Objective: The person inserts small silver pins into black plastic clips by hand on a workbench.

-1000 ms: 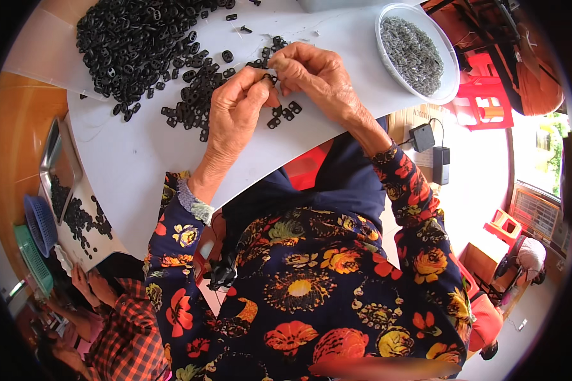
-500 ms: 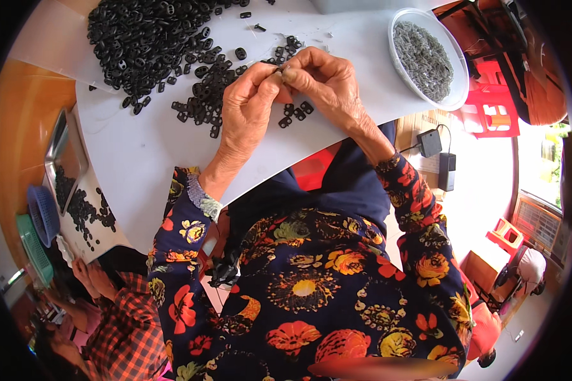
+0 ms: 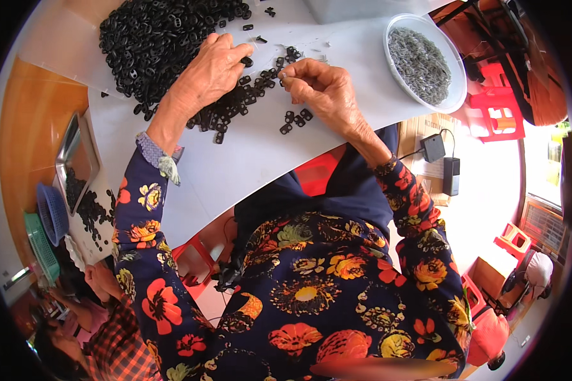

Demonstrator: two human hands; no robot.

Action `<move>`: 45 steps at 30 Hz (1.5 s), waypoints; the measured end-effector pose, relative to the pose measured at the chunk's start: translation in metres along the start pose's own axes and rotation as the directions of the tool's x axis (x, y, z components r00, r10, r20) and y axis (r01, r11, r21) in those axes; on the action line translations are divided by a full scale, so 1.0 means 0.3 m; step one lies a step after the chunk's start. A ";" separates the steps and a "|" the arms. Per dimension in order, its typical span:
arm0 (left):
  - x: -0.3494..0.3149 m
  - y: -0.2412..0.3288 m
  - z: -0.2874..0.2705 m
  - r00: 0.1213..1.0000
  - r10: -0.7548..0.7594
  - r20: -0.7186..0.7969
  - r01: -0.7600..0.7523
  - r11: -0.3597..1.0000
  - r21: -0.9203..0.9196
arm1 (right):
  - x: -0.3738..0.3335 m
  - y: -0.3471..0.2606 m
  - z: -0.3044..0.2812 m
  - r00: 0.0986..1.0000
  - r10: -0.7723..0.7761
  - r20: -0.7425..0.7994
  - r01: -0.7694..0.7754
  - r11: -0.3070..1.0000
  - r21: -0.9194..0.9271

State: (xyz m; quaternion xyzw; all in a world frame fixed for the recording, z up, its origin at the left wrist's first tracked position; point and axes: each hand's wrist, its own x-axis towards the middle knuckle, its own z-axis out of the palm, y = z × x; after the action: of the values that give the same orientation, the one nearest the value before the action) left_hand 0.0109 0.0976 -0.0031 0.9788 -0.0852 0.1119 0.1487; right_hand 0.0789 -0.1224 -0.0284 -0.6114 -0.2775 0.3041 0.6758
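My left hand (image 3: 211,68) lies palm down over the right edge of a large heap of small black oval plastic parts with two holes (image 3: 152,47). Its fingers bend downward and most fingertips are hidden; one black part (image 3: 246,61) shows right by them. My right hand (image 3: 324,89) is closed in a pinch, thumb against forefinger, on a tiny pale clear piece (image 3: 284,76). Loose black parts (image 3: 235,101) are spread between the hands, and a small group of them (image 3: 295,119) lies below the right hand.
A round clear tub (image 3: 456,95) full of small grey translucent pieces stands at the table's right edge. A translucent bin (image 3: 375,9) is at the far side. On the left are a metal tray (image 3: 76,149), blue and green baskets (image 3: 52,213), and another person in a checked shirt (image 3: 117,336).
My hands were together over the table. The left has moved away, left and farther off, to the heap; the right stays near its place, still pinching.
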 end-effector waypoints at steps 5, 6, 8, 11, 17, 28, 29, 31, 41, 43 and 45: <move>0.021 -0.014 0.020 0.996 -0.003 0.089 0.004 1.000 -0.019 | 0.002 0.010 0.000 0.999 -0.038 -0.016 0.038 0.999 -0.012; 0.018 -0.006 0.026 0.998 -0.008 0.070 0.009 1.000 -0.023 | 0.002 0.014 -0.003 0.999 -0.054 -0.010 0.054 0.998 0.012; 0.016 -0.003 0.030 0.999 -0.013 0.049 0.015 1.000 -0.025 | 0.003 0.013 -0.002 0.997 -0.071 -0.003 0.071 0.997 0.035; 0.016 -0.012 0.039 0.993 -0.042 -0.109 0.032 0.995 -0.097 | 0.001 0.008 0.000 0.999 -0.047 -0.004 0.047 0.998 0.052; 0.066 0.049 0.095 0.995 -0.094 -0.029 0.089 0.988 -0.129 | 0.003 0.008 -0.003 0.999 -0.025 -0.028 0.026 0.999 0.029; 0.043 0.131 0.055 0.898 -0.409 0.162 0.388 0.562 -0.731 | 0.003 -0.004 -0.007 0.985 -0.106 -0.138 0.121 0.987 0.105; 0.039 0.141 0.047 0.894 -0.414 0.172 0.344 0.388 -0.855 | 0.004 -0.001 -0.006 0.985 -0.105 -0.136 0.120 0.987 0.106; 0.031 0.128 0.064 0.888 -0.408 0.211 0.357 0.324 -0.876 | 0.004 0.010 -0.006 0.976 -0.186 -0.114 0.198 0.974 0.107; 0.039 0.144 0.035 0.930 -0.337 0.148 0.304 0.478 -0.824 | 0.005 0.004 0.006 0.982 -0.167 -0.093 0.172 0.984 0.052; 0.042 0.150 0.018 0.941 -0.312 0.131 0.290 0.545 -0.787 | 0.003 0.004 0.004 0.980 -0.173 -0.093 0.177 0.984 0.033; 0.045 0.173 -0.005 0.951 -0.276 0.139 0.298 0.696 -0.653 | 0.001 0.006 0.000 0.981 -0.166 -0.097 0.171 0.984 0.044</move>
State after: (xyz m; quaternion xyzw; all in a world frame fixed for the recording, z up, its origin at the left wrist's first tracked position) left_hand 0.0131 0.0475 0.0157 0.8633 0.0318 0.0348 0.5026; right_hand 0.0789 -0.1220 -0.0300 -0.5813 -0.2885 0.2242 0.7271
